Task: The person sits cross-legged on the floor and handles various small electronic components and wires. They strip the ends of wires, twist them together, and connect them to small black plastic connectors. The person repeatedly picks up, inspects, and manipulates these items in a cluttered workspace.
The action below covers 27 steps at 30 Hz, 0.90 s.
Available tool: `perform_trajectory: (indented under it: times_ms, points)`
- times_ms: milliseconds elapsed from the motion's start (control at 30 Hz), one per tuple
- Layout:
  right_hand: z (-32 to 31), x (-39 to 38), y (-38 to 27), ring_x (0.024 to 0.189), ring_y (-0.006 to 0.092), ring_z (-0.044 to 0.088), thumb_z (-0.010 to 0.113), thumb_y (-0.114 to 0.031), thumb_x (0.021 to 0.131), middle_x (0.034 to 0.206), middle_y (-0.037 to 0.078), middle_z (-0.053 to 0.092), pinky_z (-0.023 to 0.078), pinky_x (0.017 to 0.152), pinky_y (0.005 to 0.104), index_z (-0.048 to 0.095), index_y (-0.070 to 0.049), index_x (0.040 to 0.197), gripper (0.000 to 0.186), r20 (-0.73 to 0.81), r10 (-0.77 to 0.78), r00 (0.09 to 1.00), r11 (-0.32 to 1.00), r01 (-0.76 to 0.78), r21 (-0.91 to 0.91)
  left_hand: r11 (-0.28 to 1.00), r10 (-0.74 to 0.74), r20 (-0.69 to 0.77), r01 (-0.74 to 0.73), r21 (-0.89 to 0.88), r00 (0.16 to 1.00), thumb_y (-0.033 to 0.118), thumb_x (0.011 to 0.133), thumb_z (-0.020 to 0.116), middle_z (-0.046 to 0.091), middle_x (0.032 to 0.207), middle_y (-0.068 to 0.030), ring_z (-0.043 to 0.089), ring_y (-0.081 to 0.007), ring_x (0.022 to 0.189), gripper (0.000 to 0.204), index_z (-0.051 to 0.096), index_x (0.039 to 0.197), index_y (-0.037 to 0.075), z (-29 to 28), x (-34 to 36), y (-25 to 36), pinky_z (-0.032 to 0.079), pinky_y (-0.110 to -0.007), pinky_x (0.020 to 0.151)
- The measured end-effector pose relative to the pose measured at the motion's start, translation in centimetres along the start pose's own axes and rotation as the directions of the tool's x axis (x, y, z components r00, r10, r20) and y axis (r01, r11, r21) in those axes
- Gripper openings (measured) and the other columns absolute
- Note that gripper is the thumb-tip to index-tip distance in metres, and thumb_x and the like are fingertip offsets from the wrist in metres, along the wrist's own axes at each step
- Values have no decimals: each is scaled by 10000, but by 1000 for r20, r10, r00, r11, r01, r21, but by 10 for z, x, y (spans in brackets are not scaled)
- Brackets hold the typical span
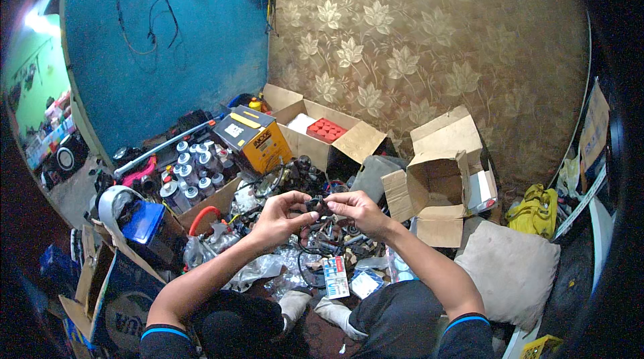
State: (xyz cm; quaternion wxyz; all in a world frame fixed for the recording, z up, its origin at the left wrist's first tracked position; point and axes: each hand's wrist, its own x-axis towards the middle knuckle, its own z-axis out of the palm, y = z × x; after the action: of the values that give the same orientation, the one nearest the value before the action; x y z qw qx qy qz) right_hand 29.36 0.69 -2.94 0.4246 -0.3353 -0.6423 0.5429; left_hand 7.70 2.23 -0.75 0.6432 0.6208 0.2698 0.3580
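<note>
In front of me, above a heap of loose parts, both hands meet at a small dark part (318,205). My left hand (284,218) is closed on its left side, thumb and fingers pinching it. My right hand (357,212) pinches it from the right between thumb and fingertips. The part is too small to name its kind. Under the hands lie several dark metal pieces and cables (335,230). Closer to my feet are clear plastic bags (285,266), a blue-and-white printed packet (335,277) and a small white-and-blue packet (366,283).
Spray cans (194,170) stand in a carton at left, beside a yellow-and-black box (253,141). Behind is a long carton (362,141) with red items. An opened carton (436,184) and a pale cushion (508,272) lie right. A blue container (144,225) sits left.
</note>
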Motion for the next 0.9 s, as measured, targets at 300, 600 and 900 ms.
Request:
perform_trajectory:
  times_ms: [300,600,900]
  points:
    - [2,-3,-2,709,61,498,564,-124,925,753,-38,577,430,626,258,633,-25,909,122,-10,-76,997,964,71,-258,998,-50,68,52,-26,996,70,848,688,617,710,-35,578,-87,555,146,570,904,3,-4,3,-7,483,-236,466]
    - [8,-17,-45,737,279,603,646,-133,786,786,112,600,468,621,372,638,-49,806,86,85,-404,911,308,223,-925,995,-81,136,72,69,987,82,861,676,627,719,-22,610,-85,602,132,565,898,22,-9,2,-5,494,-233,505]
    - [15,-18,-32,720,83,436,711,-143,745,782,-24,465,326,659,232,534,-48,749,201,134,103,986,965,-131,226,998,23,245,-10,-54,969,49,867,656,654,828,-52,651,-127,771,124,574,945,-1,-9,-3,5,545,-261,668]
